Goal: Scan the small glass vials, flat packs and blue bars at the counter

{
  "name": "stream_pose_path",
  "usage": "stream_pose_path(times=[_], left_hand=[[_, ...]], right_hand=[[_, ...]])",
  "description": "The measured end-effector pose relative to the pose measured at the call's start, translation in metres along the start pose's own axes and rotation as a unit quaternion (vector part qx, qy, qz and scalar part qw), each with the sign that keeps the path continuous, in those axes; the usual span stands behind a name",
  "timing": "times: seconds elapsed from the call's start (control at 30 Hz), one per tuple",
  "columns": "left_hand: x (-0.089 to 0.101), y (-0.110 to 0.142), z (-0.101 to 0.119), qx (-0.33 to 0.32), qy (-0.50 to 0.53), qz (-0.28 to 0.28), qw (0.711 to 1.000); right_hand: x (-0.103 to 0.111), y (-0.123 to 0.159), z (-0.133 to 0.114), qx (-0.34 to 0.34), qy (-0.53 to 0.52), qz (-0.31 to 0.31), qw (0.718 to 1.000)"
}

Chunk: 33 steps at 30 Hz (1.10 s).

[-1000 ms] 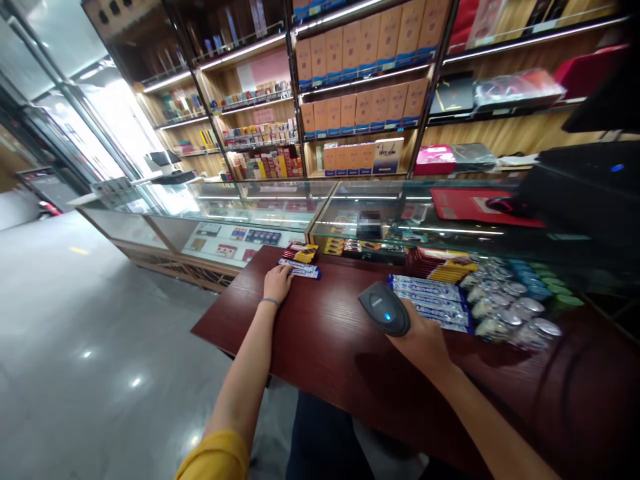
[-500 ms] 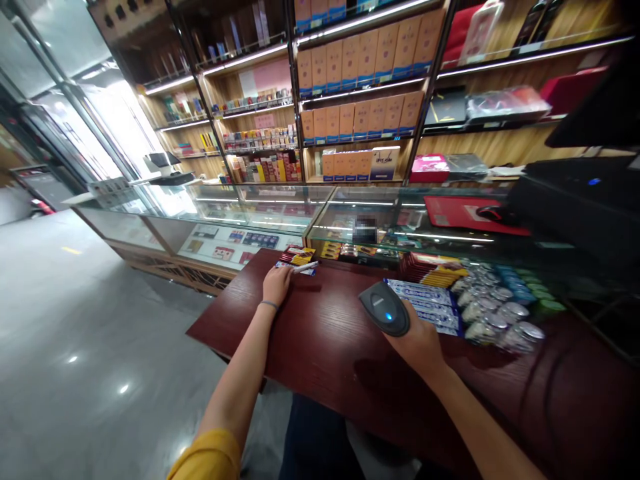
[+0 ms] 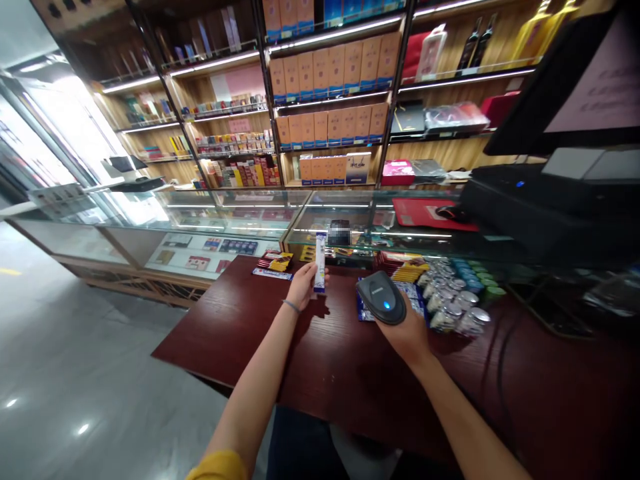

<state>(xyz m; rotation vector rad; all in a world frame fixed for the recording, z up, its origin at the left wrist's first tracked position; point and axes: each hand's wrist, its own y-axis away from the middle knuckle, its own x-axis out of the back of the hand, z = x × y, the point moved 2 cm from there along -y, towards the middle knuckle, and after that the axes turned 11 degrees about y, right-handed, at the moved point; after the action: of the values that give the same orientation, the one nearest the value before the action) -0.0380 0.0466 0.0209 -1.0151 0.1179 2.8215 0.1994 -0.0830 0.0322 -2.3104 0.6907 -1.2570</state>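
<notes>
My left hand (image 3: 301, 285) grips a slim blue-and-white packet (image 3: 321, 262) and holds it upright over the dark red wooden table (image 3: 225, 313). Wrapped in my right hand (image 3: 407, 337) is a black barcode scanner (image 3: 381, 298) with a lit blue light; its head points towards the packet, with a gap between them. Behind and under the scanner lie more blue-and-white packets (image 3: 367, 313), partly hidden. To the left of my left hand, another such packet (image 3: 273, 273) lies flat beside a small group of red-and-yellow packets (image 3: 276, 259).
Small jars with silvery lids (image 3: 453, 308) stand in rows at the right, beside green-topped containers (image 3: 493, 285). Stacked red-and-yellow packets (image 3: 400, 265) sit behind them. A glass display counter (image 3: 240, 217) borders the table. A monitor (image 3: 575, 87) and black machine (image 3: 525, 207) loom at right.
My left hand has moved from the packets at the left towards the middle, turning its packet upright. The scanner stays in my right hand. The view has swung right.
</notes>
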Motion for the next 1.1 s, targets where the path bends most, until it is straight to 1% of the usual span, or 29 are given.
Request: stream_pose_path(times=[0.1, 0.23, 0.3, 0.37, 0.53, 0.6, 0.67, 0.73, 0.83, 0.9, 0.97, 1.0, 1.03, 1.07, 1.1], left_hand=[[0.001, 0.004, -0.010, 0.015, 0.009, 0.007, 1.000], [0.014, 0.008, -0.006, 0.027, -0.056, 0.030, 0.998], [0.019, 0.009, 0.000, 0.024, -0.102, 0.033, 0.994], [0.022, 0.010, 0.006, 0.019, -0.139, 0.034, 0.990], [0.021, 0.012, 0.012, 0.018, -0.183, 0.030, 0.982], [0.020, 0.014, 0.012, 0.026, -0.190, 0.028, 0.981], [0.019, 0.015, 0.012, 0.035, -0.173, 0.029, 0.984], [0.020, 0.016, 0.012, 0.052, -0.122, 0.020, 0.991], [0.019, 0.018, 0.011, 0.083, -0.023, -0.029, 0.996], [0.016, 0.019, 0.010, 0.086, 0.010, -0.068, 0.994], [0.014, 0.018, 0.008, 0.056, -0.007, -0.085, 0.995], [0.013, 0.018, 0.007, 0.025, -0.039, -0.083, 0.995], [0.012, 0.017, 0.006, -0.017, -0.086, -0.076, 0.993], [0.011, 0.017, 0.006, -0.069, -0.144, -0.066, 0.985], [0.009, 0.017, 0.005, -0.124, -0.204, -0.055, 0.969]], right_hand=[[0.004, -0.003, 0.001, -0.025, 0.008, -0.009, 1.000], [0.011, -0.007, -0.002, -0.038, 0.026, -0.080, 0.996], [0.014, -0.008, -0.004, -0.023, 0.028, -0.110, 0.993], [0.015, -0.008, -0.004, 0.000, 0.033, -0.124, 0.992], [0.009, -0.005, 0.000, 0.079, 0.067, -0.142, 0.984], [0.007, -0.005, 0.001, 0.090, 0.087, -0.142, 0.982], [0.007, -0.005, 0.001, 0.079, 0.088, -0.137, 0.984], [0.008, -0.005, 0.000, 0.050, 0.076, -0.130, 0.987], [0.012, -0.007, -0.002, 0.010, 0.055, -0.116, 0.992], [0.014, -0.008, -0.002, -0.007, 0.044, -0.100, 0.994], [0.016, -0.009, 0.000, -0.023, 0.037, -0.077, 0.996], [0.017, -0.009, 0.002, -0.029, 0.033, -0.063, 0.997], [0.017, -0.009, 0.004, -0.035, 0.028, -0.048, 0.998], [0.018, -0.010, 0.007, -0.040, 0.024, -0.031, 0.998], [0.018, -0.010, 0.009, -0.045, 0.021, -0.014, 0.999]])
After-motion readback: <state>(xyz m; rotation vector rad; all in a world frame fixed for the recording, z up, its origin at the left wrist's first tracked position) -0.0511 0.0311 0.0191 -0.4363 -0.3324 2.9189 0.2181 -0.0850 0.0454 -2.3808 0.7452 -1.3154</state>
